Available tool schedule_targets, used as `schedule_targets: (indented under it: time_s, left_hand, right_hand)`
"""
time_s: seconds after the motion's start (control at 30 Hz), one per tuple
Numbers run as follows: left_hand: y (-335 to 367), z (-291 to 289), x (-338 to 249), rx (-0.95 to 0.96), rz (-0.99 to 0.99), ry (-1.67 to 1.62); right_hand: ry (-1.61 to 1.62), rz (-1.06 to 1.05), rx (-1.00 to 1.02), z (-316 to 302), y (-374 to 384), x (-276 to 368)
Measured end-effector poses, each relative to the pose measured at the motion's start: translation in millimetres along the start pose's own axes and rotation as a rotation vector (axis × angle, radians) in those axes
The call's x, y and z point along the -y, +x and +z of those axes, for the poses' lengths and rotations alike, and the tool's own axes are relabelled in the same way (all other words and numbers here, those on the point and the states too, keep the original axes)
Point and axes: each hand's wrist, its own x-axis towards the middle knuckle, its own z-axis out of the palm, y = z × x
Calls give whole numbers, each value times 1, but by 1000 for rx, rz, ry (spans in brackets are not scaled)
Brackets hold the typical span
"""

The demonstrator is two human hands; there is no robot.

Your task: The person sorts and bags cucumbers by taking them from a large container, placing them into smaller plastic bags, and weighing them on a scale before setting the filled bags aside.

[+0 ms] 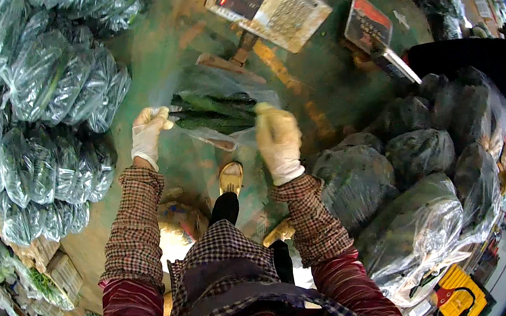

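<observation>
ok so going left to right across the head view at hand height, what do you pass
stack of bagged greens → left hand → clear bag of greens → right hand → heap of big dark sacks

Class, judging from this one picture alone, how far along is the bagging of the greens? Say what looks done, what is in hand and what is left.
Done: a stack of filled clear bags lies at the left. In hand: the left hand and right hand, both gloved, hold a clear bag of dark greens above the floor by the scale. Left: large sacks of greens at right appear unportioned.
</observation>
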Motion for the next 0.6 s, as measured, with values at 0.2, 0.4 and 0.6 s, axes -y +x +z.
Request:
schedule_targets:
  time_s: [0.2, 0.4, 0.6]
  left_hand:
    - [-1, 6, -2, 45, 39, -169]
    - [-2, 4, -2, 66, 54, -243]
    - [6, -5, -2, 25, 73, -305]
  right_hand:
    - [-729, 46, 770, 126, -37, -96]
    - [-1043, 180, 1080, 179, -9, -153]
    - [-987, 229, 1243, 203, 16, -171]
